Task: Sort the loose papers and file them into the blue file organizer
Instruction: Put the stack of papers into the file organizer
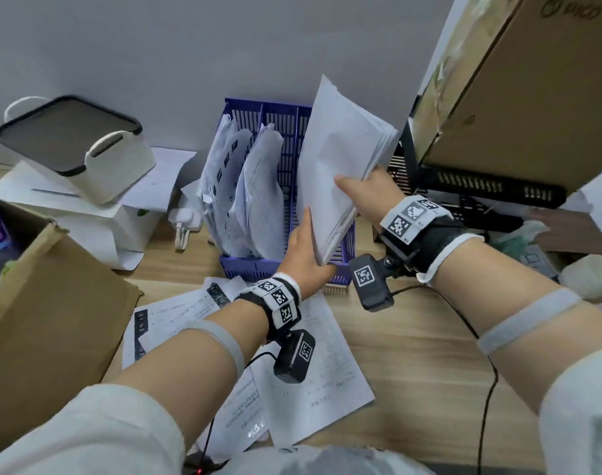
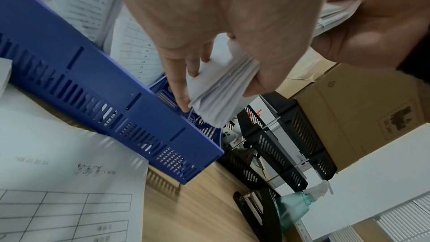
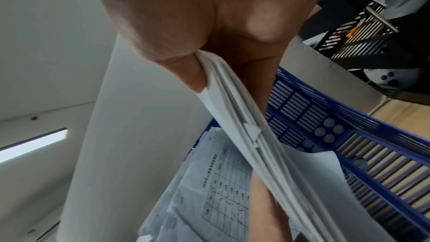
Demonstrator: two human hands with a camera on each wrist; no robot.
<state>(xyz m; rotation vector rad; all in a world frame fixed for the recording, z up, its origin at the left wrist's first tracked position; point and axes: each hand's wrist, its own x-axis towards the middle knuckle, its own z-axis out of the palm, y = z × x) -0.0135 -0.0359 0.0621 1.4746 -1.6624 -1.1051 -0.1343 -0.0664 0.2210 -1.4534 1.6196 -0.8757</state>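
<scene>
A blue file organizer (image 1: 292, 121) stands against the wall, its left and middle slots holding printed papers (image 1: 244, 186). Above its right slot both hands hold a thick stack of white papers (image 1: 337, 159) tilted upright. My left hand (image 1: 306, 252) grips the stack's lower corner (image 2: 218, 87), thumb on one side and fingers on the other. My right hand (image 1: 361, 190) pinches its right edge (image 3: 228, 102). The stack's bottom corner hangs just over the organizer's front rim (image 2: 139, 102). Loose printed sheets (image 1: 313, 365) lie on the wooden desk under my left forearm.
A white basket with a dark lid (image 1: 76, 142) sits on white boxes at the left. An open cardboard box (image 1: 46, 303) is at the near left. Black mesh trays (image 1: 470, 186) and a large cardboard box (image 1: 518, 80) crowd the right. A green spray bottle (image 2: 295, 207) lies nearby.
</scene>
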